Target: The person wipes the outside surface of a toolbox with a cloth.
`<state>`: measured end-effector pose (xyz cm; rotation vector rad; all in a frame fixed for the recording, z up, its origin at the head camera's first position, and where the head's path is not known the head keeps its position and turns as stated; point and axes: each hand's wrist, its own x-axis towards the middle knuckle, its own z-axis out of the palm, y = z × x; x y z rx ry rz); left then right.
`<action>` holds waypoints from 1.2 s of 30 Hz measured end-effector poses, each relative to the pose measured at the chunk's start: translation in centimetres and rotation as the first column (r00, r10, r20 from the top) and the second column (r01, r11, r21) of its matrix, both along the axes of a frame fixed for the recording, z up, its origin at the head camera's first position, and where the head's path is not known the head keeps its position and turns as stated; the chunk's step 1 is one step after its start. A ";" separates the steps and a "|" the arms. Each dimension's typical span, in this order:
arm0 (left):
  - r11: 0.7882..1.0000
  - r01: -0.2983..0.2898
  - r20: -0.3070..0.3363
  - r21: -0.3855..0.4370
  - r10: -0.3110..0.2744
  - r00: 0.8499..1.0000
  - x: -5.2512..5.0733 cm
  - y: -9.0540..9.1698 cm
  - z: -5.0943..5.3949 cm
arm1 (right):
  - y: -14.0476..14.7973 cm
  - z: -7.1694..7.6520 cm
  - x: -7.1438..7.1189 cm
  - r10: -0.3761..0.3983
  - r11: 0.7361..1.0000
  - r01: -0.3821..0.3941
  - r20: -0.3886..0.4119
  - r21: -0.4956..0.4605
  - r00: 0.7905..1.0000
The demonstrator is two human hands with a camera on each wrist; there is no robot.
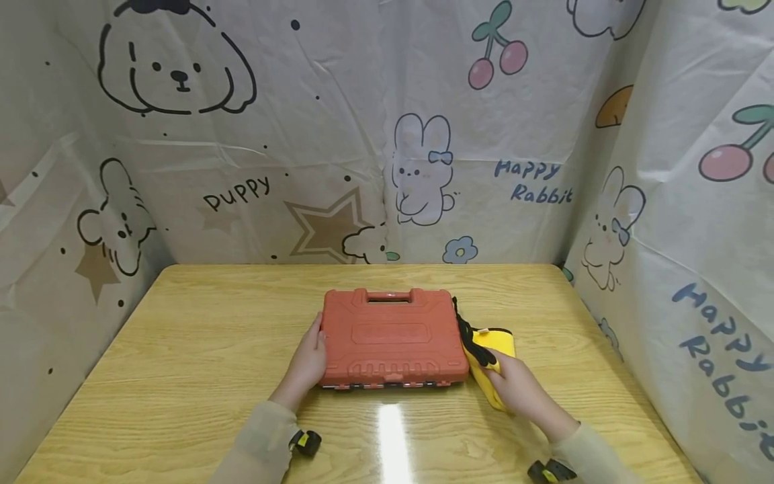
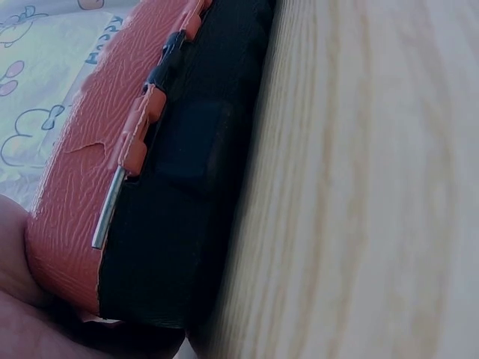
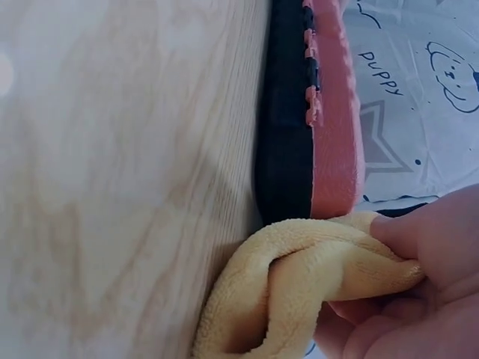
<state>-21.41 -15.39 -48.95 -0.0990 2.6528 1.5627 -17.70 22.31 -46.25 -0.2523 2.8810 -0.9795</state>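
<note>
A red plastic tool case [image 1: 390,333] with a black lower half lies flat on the table, its handle at the far side and its hinged edge toward me. My left hand [image 1: 310,359] rests against the case's left side; in the left wrist view its fingers lie at the case's corner, partly hidden. At the right side my right hand [image 1: 514,383] pinches a folded yellow cloth [image 3: 299,277] with black edging between thumb and fingers. The cloth touches or nearly touches the right end of the case [image 3: 337,149].
The wooden table [image 1: 211,336] extends on both sides of the case. A printed white curtain [image 1: 338,134] hangs behind and along the left and right edges. Black straps [image 1: 307,442] sit on both wrists.
</note>
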 end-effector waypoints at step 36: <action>1.000 0.003 0.030 -0.001 -0.003 1.000 0.3 0.0 0.2 | 0.2 -0.1 2.6 -0.031 0.998 0.030 -0.015 -0.059 0.999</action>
